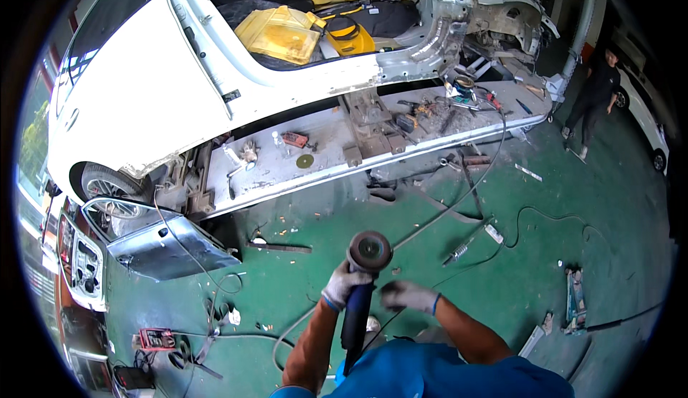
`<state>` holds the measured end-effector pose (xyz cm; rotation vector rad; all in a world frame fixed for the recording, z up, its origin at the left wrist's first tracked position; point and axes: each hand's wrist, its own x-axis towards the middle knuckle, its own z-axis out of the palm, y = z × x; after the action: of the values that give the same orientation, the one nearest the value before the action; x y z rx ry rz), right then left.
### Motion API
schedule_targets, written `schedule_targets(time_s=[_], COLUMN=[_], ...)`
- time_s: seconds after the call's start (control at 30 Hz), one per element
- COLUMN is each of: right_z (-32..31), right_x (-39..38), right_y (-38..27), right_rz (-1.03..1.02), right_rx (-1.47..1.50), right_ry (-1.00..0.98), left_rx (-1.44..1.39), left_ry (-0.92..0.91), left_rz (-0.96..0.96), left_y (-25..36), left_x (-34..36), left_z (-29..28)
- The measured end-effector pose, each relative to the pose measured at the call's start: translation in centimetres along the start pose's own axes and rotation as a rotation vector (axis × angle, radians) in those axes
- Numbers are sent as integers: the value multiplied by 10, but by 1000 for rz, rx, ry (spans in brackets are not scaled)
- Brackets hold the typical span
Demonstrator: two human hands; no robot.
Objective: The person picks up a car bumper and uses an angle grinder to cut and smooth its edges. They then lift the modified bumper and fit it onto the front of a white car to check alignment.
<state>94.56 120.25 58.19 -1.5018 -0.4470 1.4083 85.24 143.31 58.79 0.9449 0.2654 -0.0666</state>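
My gloved left hand (346, 283) grips a dark blue angle grinder (358, 312), whose round disc (370, 249) points up toward the camera. My gloved right hand (407, 297) is just right of the grinder, apart from it, its fingers smeared by motion. Beyond my hands stands a white car body (125, 75) with an open doorway holding yellow plastic pieces (276, 34). Along its lower side runs a grey platform (276, 176) bearing tools, a red tool (295, 140) and a loose disc (304, 161).
A detached door (161, 251) and a white panel (82, 265) lean at left. Cables, a red machine (158, 338), metal scraps and a teal jack (575, 297) lie on the green floor (466, 254). A person (595, 97) stands at right beside another white car (641, 125).
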Motion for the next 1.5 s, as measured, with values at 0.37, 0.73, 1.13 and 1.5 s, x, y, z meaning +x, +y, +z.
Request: schedule_targets(time_s=[0.37,0.73,1.13,1.5], right_z=[-17,-82,-108,-131], right_x=[154,264,359,432], right_y=[-123,-187,-205,-351], right_rz=[-325,-261,-697,-436], right_rx=[-860,-337,-583,-220], right_ry=[700,502,670,185], left_rx=[605,807,555,241], left_ry=[399,646,377,257], left_rz=[-136,-63,-188,-291], left_y=[44,105,118,147], left_x=[51,133,233,322], left_z=[-20,-33,-140,-249])
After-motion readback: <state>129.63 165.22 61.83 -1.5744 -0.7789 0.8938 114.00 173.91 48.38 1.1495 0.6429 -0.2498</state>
